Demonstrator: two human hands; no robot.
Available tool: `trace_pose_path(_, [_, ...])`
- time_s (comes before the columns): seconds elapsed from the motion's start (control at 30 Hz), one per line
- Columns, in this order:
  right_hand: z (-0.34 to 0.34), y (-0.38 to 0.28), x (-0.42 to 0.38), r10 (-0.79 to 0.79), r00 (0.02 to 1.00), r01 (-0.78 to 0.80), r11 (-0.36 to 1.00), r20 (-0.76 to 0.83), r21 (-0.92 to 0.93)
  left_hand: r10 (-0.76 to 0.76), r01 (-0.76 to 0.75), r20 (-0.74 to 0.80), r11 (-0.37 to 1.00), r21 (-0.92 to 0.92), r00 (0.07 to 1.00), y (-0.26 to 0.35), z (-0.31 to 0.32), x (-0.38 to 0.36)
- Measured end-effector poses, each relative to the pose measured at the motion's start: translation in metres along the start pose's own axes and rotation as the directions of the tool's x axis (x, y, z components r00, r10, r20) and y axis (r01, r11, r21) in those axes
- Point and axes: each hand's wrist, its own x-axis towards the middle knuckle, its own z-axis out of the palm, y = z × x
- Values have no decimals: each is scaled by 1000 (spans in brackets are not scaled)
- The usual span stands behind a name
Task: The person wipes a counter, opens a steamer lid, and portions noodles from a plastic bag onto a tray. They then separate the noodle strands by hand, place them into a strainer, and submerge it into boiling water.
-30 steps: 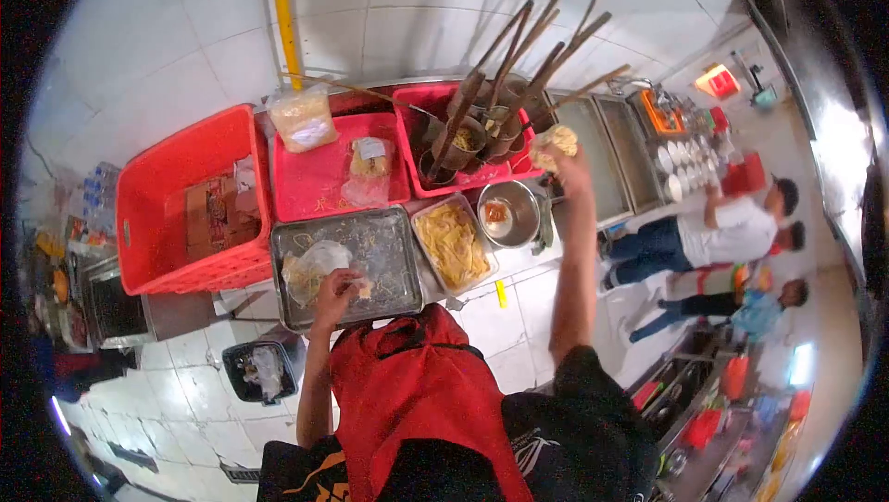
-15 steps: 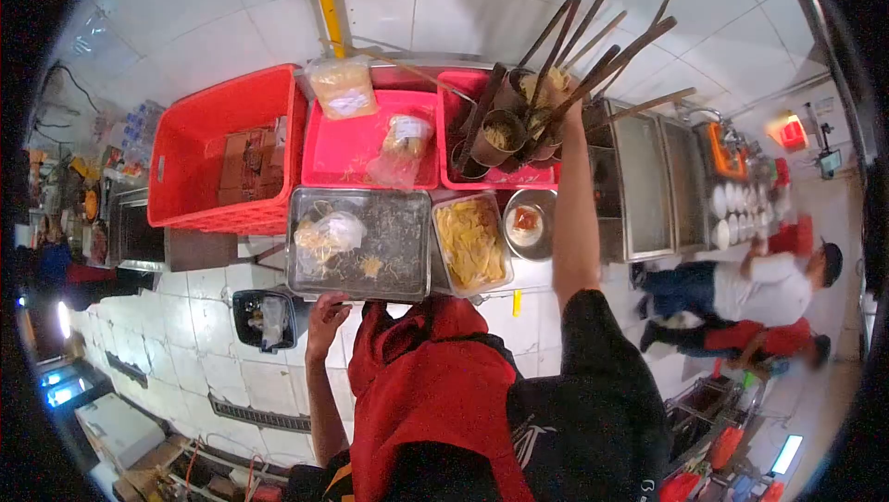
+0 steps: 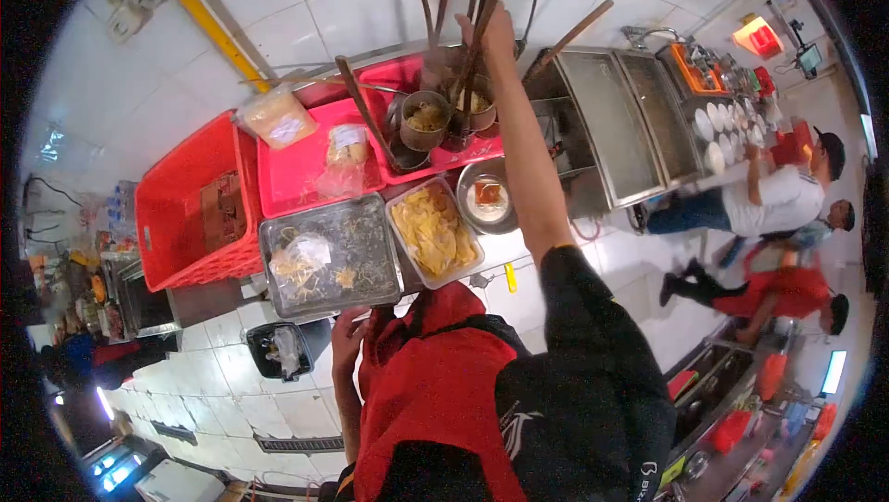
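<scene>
A: Two hands. Right hand (image 3: 493,31) up high, fingers closed round a wooden strainer handle (image 3: 482,16) among the noodle strainers (image 3: 435,118) in the red tub (image 3: 421,76) by the tiled wall.
B: Left?
A: Left hand (image 3: 349,333) at the counter's near edge, touching the steel tray (image 3: 326,259); open or closed, cannot tell.
B: Room?
A: Tight. Handles crowd the right hand. Noodle pan (image 3: 431,232) and sauce bowl (image 3: 485,196) under the arm, red crate (image 3: 190,206) left, steel cooker (image 3: 616,122) right. Floor open behind.
</scene>
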Motion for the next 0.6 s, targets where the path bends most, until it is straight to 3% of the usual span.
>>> trace_pose_path(0.03, [-14, -22, 1, -121, 993, 122, 988, 13, -100, -4, 3, 31, 998, 56, 999, 10, 4, 6])
trace_pose_path(0.1, [-35, -65, 7, -202, 976, 213, 964, 82, -161, -65, 57, 48, 986, 160, 997, 63, 15, 12])
trace_pose_path(0.13, [-46, -87, 9, -242, 963, 261, 947, 116, -188, 45, -46, 23, 998, 47, 999, 64, 20, 18])
trace_pose_path(0.2, [-55, -97, 11, -127, 974, 111, 989, 188, 95, 74, -75, 43, 997, 14, 996, 76, 20, 30])
trace_pose_path(0.23, [-63, -100, 10, -132, 974, 115, 988, 183, 103, 81, -82, 37, 996, 19, 996, 83, 23, 36])
trace_pose_path(0.27, [-73, -106, 7, -116, 934, 42, 975, 337, 219, 69, -73, 47, 992, 105, 997, 97, 26, 40])
trace_pose_path(0.33, [-81, -106, 3, -127, 868, -41, 945, 480, 325, 61, -70, 50, 979, 192, 997, 109, 28, 48])
trace_pose_path(0.4, [-84, -107, -4, -399, 851, -4, 645, 341, 764, 141, -144, 95, 989, 31, 985, 114, 32, 54])
trace_pose_path(0.43, [-95, -112, -5, -297, 842, -169, 647, 450, 744, 147, -150, 88, 988, 29, 985, 115, 35, 55])
trace_pose_path(0.6, [-152, -175, -18, -507, 766, -80, 535, 395, 841, 158, -150, 137, 986, -65, 978, 124, 54, 49])
